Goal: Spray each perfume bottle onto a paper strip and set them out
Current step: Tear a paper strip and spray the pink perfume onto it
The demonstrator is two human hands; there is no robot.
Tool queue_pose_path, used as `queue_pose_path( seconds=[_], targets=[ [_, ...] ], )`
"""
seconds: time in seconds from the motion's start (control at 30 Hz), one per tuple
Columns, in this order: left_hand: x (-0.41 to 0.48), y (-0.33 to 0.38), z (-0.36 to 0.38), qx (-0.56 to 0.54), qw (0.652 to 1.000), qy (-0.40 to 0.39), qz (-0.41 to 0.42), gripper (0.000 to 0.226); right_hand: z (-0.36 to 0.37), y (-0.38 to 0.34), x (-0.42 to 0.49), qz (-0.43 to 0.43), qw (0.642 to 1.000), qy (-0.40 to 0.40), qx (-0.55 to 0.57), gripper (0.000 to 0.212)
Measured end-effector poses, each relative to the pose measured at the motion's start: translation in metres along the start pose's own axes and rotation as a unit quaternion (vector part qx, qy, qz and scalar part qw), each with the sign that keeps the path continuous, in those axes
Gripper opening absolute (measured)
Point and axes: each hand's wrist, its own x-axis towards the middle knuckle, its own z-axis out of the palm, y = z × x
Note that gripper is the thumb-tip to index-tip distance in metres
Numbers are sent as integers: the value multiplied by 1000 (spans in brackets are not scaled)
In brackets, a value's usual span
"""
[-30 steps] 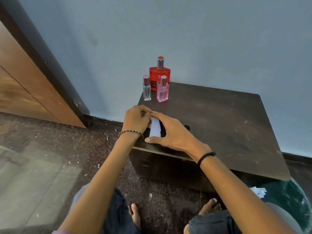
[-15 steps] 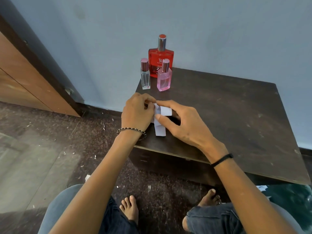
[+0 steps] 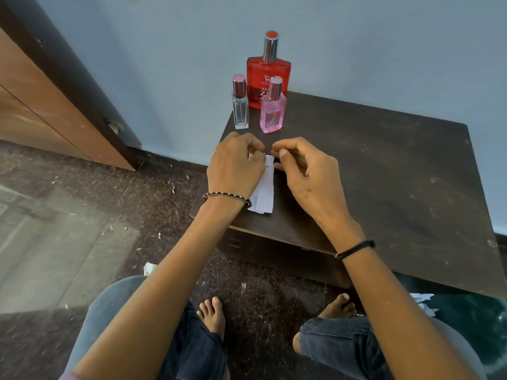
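Three perfume bottles stand at the table's far left corner: a tall red bottle (image 3: 267,80), a small clear bottle (image 3: 240,105) and a pink bottle (image 3: 272,111), all capped. In front of them a small stack of white paper strips (image 3: 264,193) lies on the dark wooden table (image 3: 384,174). My left hand (image 3: 234,167) pinches the strips' far end. My right hand (image 3: 304,171) hovers beside it with fingers curled at the top strip's edge; whether it grips the paper is unclear.
A blue wall runs right behind the table. A wooden door and dark frame (image 3: 68,105) are at the left. Paper scraps (image 3: 149,268) lie on the speckled floor, and more white scraps (image 3: 424,303) at the right by my knee.
The strip end folded up between my hands half a second ago now lies flatter. My right hand has pulled back to the right, and the view has tilted down.
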Motion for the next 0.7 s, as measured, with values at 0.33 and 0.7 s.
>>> queue_pose_path(
  seconds=[0.33,0.7],
  targets=[
    [6,-5,-3,-69,996,-42,-28,13,-14,3,-5,-63,979,-177,-79,69],
    [3,-7,-6,-96,993,-55,-30,12,-23,13,-10,-109,969,-189,-115,59]
  ],
)
